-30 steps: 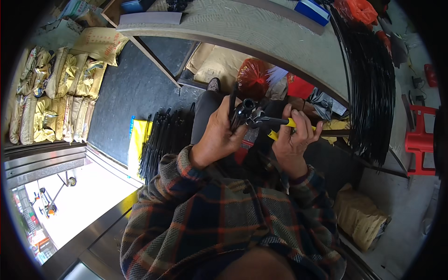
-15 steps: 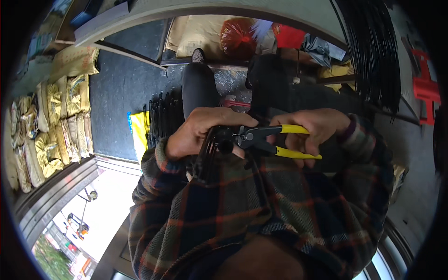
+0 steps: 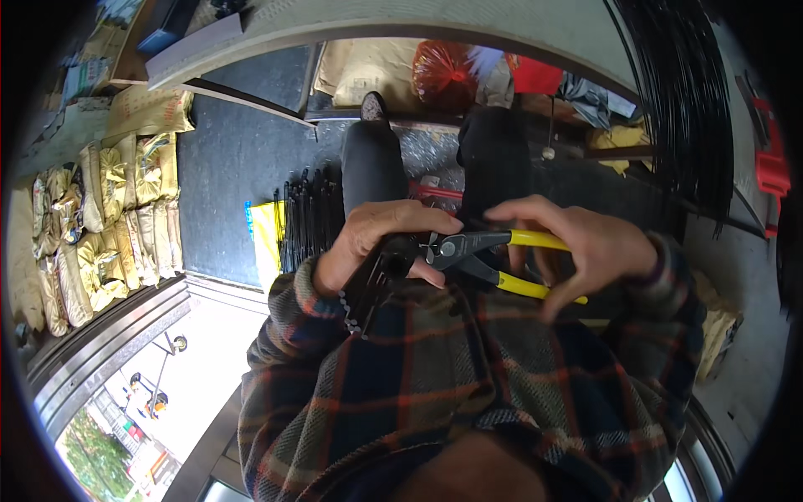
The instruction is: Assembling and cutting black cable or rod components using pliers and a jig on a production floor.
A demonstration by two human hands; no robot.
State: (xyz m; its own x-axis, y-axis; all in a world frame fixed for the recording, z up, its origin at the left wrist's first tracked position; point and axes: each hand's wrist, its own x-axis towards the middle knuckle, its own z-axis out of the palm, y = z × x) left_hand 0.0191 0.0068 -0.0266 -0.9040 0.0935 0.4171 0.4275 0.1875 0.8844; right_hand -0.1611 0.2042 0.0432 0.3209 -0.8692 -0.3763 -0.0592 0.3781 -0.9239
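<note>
Here the left hand (image 3: 381,238) is closed around a bundle of thin black sticks (image 3: 372,284), which look light and stiff, so the middle seems the best place to grab. The right hand (image 3: 585,247), at 3 o'clock from the bundle, is curled around the yellow-handled pliers (image 3: 493,255), whose metal tip touches the bundle.

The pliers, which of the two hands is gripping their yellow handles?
The right hand grips the yellow handles of the pliers. The left hand holds a bundle of black parts at the pliers' head instead.
</note>
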